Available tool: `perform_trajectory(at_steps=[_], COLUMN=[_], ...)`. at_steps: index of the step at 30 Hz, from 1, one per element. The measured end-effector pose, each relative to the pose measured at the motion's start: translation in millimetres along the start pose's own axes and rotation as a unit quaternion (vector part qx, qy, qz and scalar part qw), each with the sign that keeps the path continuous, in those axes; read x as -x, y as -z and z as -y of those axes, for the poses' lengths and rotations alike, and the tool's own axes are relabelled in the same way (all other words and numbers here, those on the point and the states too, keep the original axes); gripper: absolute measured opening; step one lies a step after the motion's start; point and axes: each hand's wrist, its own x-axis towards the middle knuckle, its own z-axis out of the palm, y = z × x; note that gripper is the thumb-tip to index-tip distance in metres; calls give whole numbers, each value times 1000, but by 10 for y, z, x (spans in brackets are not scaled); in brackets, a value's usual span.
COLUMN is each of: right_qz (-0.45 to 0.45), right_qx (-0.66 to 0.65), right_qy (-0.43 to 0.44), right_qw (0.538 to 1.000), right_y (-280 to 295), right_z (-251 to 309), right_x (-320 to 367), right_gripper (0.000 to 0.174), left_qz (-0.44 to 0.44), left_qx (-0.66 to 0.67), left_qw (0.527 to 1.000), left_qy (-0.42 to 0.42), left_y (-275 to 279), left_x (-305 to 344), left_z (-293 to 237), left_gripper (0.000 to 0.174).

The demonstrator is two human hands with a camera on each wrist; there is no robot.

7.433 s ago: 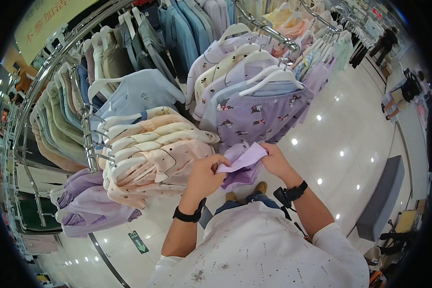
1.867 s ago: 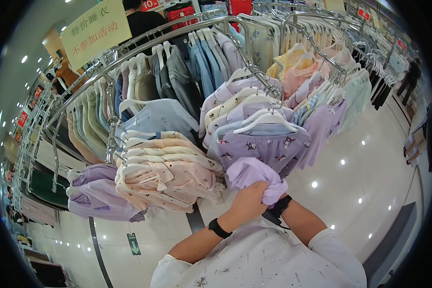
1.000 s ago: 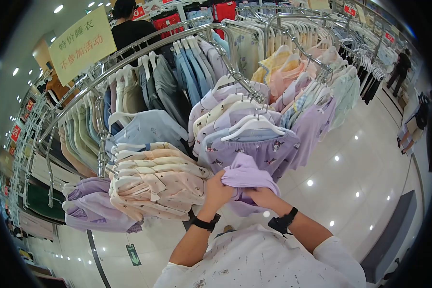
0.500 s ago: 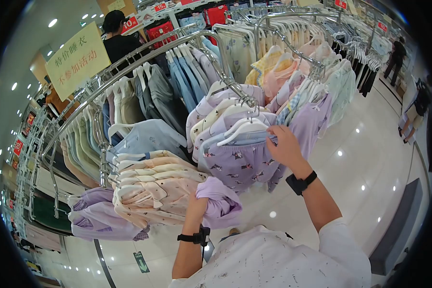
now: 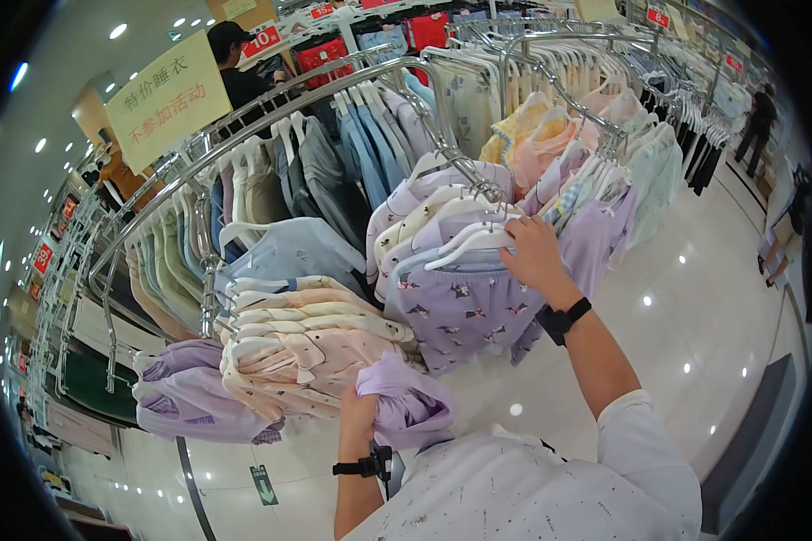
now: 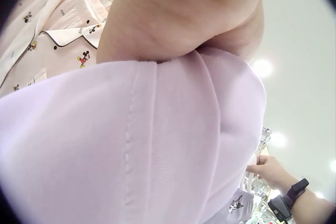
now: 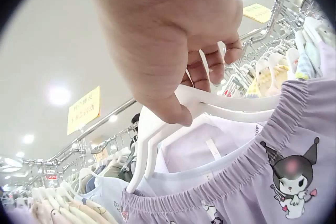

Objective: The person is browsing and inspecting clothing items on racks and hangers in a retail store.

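Looking down from the head view, the lilac garment (image 5: 410, 406) is bunched loosely around the left hand (image 5: 358, 415), low in front of the shopper and just beside the peach pyjama tops (image 5: 316, 361). Over on the other side, the right hand (image 5: 534, 255) is up at a white hanger (image 5: 487, 241) near the end of the rack, above some purple printed bottoms (image 5: 465, 311). Judging by those folds, the lilac stuff is light, soft and floppy, so nothing's going to break, but it probably won't keep any shape by itself. Bunching a good handful beats pinching one edge imo.

Left wrist view is mostly cloth tbh. It's smooth and thin-looking, with a stitched seam (image 6: 128, 145) running down it, and that thicker strip would likely be the surest place to grab. The fingers are tucked out of sight, so can't tell whether they're clenched or loose.

Right wrist view is way clearer: thumb (image 7: 178, 113) on the near face of the hanger, fingers bent behind it, so it's pinched at the shoulder. The hanger looks stiff and maybe a bit slick, and near the neck seems the balanced spot. The gathered waistband (image 7: 286, 111) looks stretchy, so it should give easily.
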Motion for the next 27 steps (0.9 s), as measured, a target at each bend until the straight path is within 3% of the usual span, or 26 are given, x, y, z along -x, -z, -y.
perform_trajectory(at_steps=[8, 17, 24, 27], right_qz=[38, 10, 44, 75], right_qx=[-22, -39, -121, -197], right_qy=[-17, -24, -72, -108], right_qw=[999, 999, 989, 971], right_y=[121, 384, 719, 830], right_z=[-38, 18, 145, 193], right_x=[-16, 51, 236, 370], right_gripper=[26, 23, 23, 23], left_qz=[61, 83, 100, 140], left_qx=[28, 53, 62, 14], left_qw=[998, 995, 993, 990], left_qy=[1, 12, 5, -16], left_y=[89, -9, -28, -55], left_x=[-58, -71, -84, -93], left_z=[221, 123, 110, 92], left_gripper=[30, 31, 32, 42])
